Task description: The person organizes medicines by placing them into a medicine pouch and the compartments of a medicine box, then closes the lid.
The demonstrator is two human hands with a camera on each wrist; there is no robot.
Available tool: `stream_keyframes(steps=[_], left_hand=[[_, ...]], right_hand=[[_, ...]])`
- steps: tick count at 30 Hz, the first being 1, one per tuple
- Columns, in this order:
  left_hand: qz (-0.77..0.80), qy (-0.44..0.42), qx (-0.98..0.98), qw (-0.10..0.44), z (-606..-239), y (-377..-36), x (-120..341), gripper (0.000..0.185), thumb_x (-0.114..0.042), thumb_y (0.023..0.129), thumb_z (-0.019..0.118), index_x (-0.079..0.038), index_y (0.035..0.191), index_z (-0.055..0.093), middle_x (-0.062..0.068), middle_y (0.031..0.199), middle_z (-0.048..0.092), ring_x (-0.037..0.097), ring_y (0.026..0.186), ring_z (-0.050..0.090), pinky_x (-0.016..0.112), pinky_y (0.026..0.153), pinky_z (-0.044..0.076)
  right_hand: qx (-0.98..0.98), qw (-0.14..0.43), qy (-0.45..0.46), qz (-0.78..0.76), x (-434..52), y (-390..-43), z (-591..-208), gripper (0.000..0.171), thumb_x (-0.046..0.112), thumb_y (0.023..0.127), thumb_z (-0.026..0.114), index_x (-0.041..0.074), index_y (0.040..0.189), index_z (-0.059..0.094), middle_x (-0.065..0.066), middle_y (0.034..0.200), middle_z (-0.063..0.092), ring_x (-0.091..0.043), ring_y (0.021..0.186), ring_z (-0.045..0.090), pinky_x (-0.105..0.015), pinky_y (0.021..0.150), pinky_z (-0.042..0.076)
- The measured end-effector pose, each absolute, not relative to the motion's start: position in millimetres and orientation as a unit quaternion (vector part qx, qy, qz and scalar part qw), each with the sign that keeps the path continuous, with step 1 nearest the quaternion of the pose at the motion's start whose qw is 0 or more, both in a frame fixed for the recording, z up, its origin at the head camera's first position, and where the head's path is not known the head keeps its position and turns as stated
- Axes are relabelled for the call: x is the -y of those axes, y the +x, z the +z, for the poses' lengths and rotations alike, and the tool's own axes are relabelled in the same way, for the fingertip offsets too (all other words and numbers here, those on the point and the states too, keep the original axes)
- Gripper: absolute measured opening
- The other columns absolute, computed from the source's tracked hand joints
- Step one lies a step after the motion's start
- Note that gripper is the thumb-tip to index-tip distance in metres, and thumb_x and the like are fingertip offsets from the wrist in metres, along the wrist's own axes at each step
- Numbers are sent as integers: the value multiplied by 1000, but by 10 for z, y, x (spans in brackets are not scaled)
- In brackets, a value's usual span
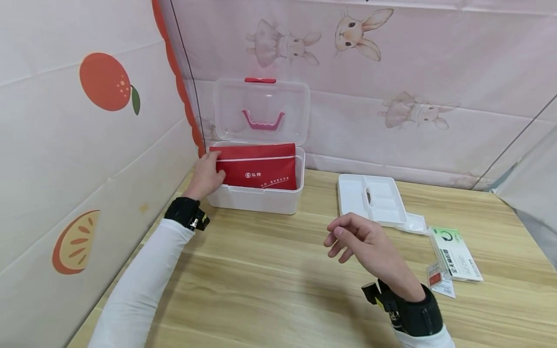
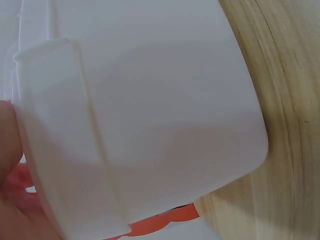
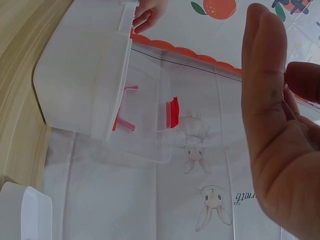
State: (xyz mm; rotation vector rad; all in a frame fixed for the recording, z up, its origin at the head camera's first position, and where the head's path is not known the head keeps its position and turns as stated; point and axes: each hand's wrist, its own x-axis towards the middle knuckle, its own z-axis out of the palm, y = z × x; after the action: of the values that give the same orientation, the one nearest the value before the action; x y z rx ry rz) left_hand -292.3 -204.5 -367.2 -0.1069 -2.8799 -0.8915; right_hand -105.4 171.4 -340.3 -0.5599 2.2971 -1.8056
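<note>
Nearest in the head view, our right hand [image 1: 363, 241] hovered over the wooden table [image 1: 261, 270], fingers loosely curled, holding nothing. Our left hand [image 1: 206, 175] gripped the red pouch [image 1: 256, 166] standing inside the open white storage box [image 1: 256, 198] at the back left. Left wrist view: mostly box wall [image 2: 150, 125]; fingers barely visible, probably on the rim. Right wrist view: fingers [image 3: 265, 100] relaxed, box [image 3: 80, 75] well apart.

Left hand [image 1: 205, 176] reaches forward; right hand [image 1: 363, 241] hovers, fingers [image 1: 337, 235] loosely curled.
</note>
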Motion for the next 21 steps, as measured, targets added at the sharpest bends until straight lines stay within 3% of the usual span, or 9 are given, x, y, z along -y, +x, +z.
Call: stream_keyframes(steps=[8, 15, 18, 21], left_hand=[[-291, -41, 956, 6, -3586, -2954, 2019, 66, -6, 92, 63, 1, 148, 29, 27, 142, 31, 42, 128, 36, 56, 98, 48], [-281, -18, 960, -10, -3531, -3068, 1924, 75, -11, 91, 64, -3, 150, 19, 27, 146, 20, 44, 130, 31, 58, 98, 46], [-285, -25, 958, -22, -3545, -3101, 1919, 75, -11, 91, 63, -2, 152, 19, 27, 146, 24, 43, 130, 33, 57, 100, 46], [-264, -41, 963, -36, -3578, -3128, 1932, 69, -12, 92, 64, 1, 149, 27, 26, 140, 37, 41, 124, 42, 54, 99, 47]], right_hand=[[-764, 85, -196, -609, -1701, -1047, -3398, 19, 12, 104, 50, -4, 113, 57, -19, 95, 67, -22, 78, 71, -38, 64, 59], [-765, 89, -190, -609, -1710, -1061, -3407, 19, 12, 104, 51, -3, 112, 58, -19, 95, 67, -22, 78, 71, -38, 64, 59], [-767, 89, -189, -607, -1714, -1065, -3404, 18, 13, 104, 51, -2, 112, 58, -18, 94, 67, -22, 78, 71, -38, 64, 59], [-768, 88, -193, -604, -1722, -1073, -3405, 19, 13, 104, 51, -2, 112, 58, -18, 94, 68, -22, 78, 71, -38, 64, 59]])
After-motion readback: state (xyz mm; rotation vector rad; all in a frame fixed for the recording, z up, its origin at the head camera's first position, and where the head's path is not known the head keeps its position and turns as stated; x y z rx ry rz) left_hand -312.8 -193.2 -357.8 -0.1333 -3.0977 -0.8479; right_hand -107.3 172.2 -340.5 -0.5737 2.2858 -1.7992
